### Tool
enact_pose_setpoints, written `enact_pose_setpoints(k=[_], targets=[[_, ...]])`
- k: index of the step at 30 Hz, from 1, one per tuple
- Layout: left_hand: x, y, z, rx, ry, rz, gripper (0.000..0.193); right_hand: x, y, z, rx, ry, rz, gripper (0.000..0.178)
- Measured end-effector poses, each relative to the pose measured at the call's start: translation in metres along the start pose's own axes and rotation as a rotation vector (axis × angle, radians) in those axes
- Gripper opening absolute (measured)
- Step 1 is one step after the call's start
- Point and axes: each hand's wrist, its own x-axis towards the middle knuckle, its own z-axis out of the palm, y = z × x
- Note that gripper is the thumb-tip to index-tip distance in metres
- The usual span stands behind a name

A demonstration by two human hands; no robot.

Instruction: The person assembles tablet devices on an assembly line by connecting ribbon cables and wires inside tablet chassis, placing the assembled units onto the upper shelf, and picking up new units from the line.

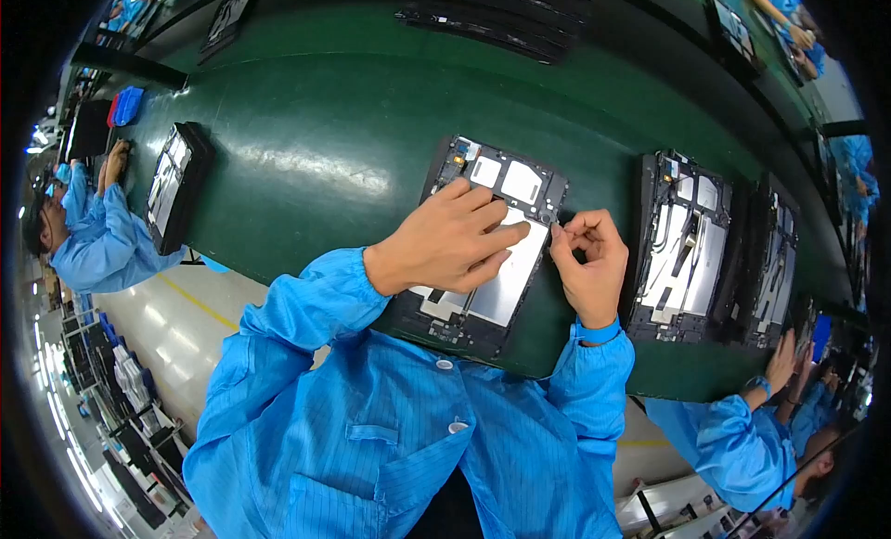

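Observation:
An opened tablet housing [520, 251] with silver panels and a black frame lies on the green bench in front of me. Across its middle rests my left hand [455, 237], palm down, fingers spread and partly bent over the silver panel. At the housing's right edge is my right hand [591, 265], wearing a blue wrist strap [597, 334]. Its thumb and forefinger are pinched together beside the frame. Whatever lies between those fingertips is too small to make out. The left hand covers part of the tablet's left side.
To the right stand stacks of similar opened tablets [682, 247], [768, 261]. Another stack [172, 191] sits at the left, near a co-worker [97, 233]. Black trays [492, 19] line the far side. A second co-worker [742, 446] sits at the right. The green bench [306, 112] curves around.

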Motion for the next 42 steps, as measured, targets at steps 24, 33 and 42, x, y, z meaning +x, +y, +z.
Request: enact_pose_setpoints(k=[24, 33, 42], targets=[[0.0, 0.001, 0.008, 0.025, 0.031, -0.027, 0.054, -0.001, 0.001, 0.001, 0.015, 0.002, -0.012, 0.017], [0.007, -0.001, 0.008, 0.023, 0.041, -0.022, 0.045, 0.0, -0.002, 0.002, -0.034, 0.014, -0.026, 0.016], [0.007, 0.002, 0.01, 0.034, 0.106, 0.027, 0.05, 0.015, -0.005, 0.006, 0.018, 0.085, -0.087, 0.021]])
